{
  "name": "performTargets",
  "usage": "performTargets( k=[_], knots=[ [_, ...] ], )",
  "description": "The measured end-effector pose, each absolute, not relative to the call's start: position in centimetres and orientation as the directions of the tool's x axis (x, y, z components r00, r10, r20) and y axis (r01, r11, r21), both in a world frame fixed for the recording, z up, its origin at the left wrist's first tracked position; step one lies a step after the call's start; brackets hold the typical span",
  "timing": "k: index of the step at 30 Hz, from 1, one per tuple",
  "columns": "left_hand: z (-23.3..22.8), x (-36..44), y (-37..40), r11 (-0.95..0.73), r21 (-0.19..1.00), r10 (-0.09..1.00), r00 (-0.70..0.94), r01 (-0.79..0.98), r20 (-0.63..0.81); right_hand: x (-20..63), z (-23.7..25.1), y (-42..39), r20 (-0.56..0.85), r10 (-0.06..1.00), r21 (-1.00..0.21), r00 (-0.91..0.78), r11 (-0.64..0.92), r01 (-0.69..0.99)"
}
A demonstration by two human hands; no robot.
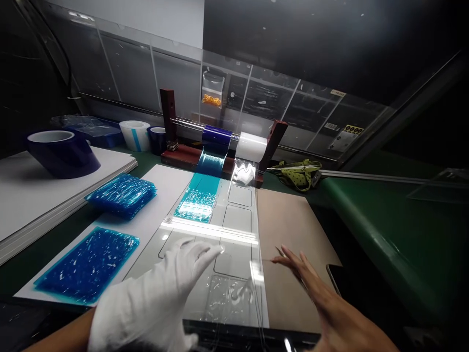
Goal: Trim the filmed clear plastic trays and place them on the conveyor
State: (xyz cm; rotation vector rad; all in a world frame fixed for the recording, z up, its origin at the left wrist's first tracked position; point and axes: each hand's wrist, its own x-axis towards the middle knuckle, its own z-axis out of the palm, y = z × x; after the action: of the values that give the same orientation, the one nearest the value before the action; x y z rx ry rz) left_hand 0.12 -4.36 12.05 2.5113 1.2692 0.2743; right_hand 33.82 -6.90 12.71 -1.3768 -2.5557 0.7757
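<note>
My left hand [172, 278], in a white glove, hovers over or rests on the left part of a glossy clear sheet [234, 242] with dark rounded-rectangle outlines. Its thumb stretches to the right, apart from the fingers. My right hand [311, 283] is bare and sits over the brown board's edge, with a thin dark pointed tool [278, 251] seemingly between its fingers; its kind is unclear. A clear piece of film [230, 298] lies between my hands, near the front edge. Farther back, a strip of blue film [198, 195] runs from its roll onto the sheet.
A reddish stand [183, 156] carries a blue film roll [217, 136] and a clear film roll [252, 146]. Blue film stacks [90, 264] lie left, beside a large purple tape roll [62, 151]. Brown board [293, 230], a phone-like dark object [334, 278] and a green pouch [298, 173] are right.
</note>
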Motion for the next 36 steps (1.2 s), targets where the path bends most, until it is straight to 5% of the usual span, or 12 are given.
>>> performTargets(
  k=[5,10,17,25,31,36],
  knots=[
    [8.3,4.1,-1.9,-0.198,0.285,0.958,0.123,0.938,0.261,34.1,9.1,-1.8,0.13,0.956,-0.402,-0.264,0.294,0.867],
    [6.4,5.1,-0.8,-0.062,0.464,0.98,-0.034,0.884,0.196,36.8,4.0,5.2,0.123,0.992,-0.392,0.025,0.025,0.92],
    [4.5,4.7,-2.7,-0.185,0.572,0.969,0.051,0.799,0.242,38.1,1.0,9.0,0.045,0.999,-0.38,0.009,0.009,0.925],
    [5.2,5.1,-4.2,-0.288,0.763,0.954,0.247,0.579,0.172,37.3,2.0,0.3,0.011,0.993,-0.367,0.116,-0.104,0.924],
    [8.0,6.7,-4.4,-0.502,0.724,0.795,0.581,0.474,0.172,34.7,4.0,-3.9,0.026,0.996,-0.626,0.089,-0.053,0.778],
    [10.3,8.2,-4.9,-0.566,0.671,0.716,0.689,0.479,0.112,31.8,9.2,-10.2,-0.002,1.0,-0.853,0.002,-0.003,0.522]
  ],
)
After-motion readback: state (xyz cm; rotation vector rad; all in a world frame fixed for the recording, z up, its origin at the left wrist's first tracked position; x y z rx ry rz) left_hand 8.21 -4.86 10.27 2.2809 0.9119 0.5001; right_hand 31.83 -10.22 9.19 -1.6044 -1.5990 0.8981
